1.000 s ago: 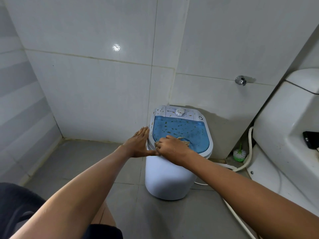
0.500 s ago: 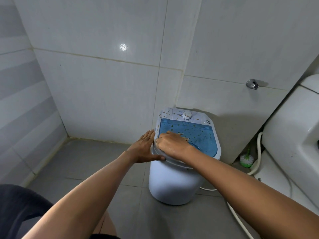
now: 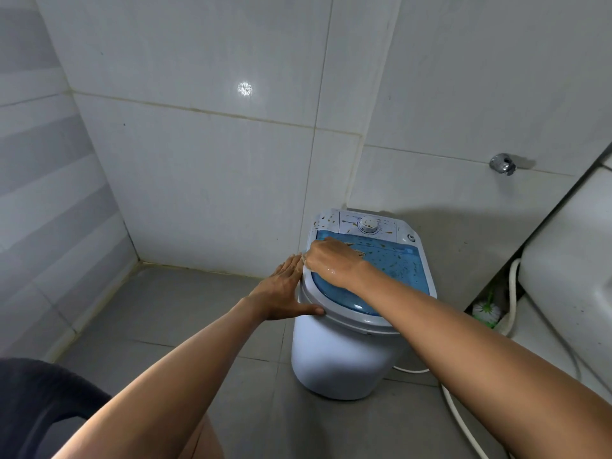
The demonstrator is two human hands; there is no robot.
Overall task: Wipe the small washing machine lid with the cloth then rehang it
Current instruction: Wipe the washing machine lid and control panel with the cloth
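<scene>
A small white washing machine [image 3: 337, 359] stands on the floor against the tiled wall. Its translucent blue lid [image 3: 394, 263] and the white control panel with a dial [image 3: 368, 224] are speckled with brown dirt. My right hand [image 3: 331, 261] rests on the far left part of the lid, closed on a beige cloth [image 3: 356, 249] of which only an edge shows past the fingers. My left hand [image 3: 284, 289] lies flat against the machine's left rim, fingers together, thumb hooked on the front edge, holding nothing.
White tiled walls meet in a corner at the left. A metal tap [image 3: 502, 164] sticks out of the wall on the right. A white fixture [image 3: 573, 260] fills the right side, with a green-and-white brush [image 3: 486, 311] and white hoses [image 3: 463, 422] beside the machine. Grey floor tiles lie around it.
My right hand with the cloth has slid from the lid's near edge toward the far left corner by the control panel. My left hand has stayed on the rim. The camera has shifted slightly.
</scene>
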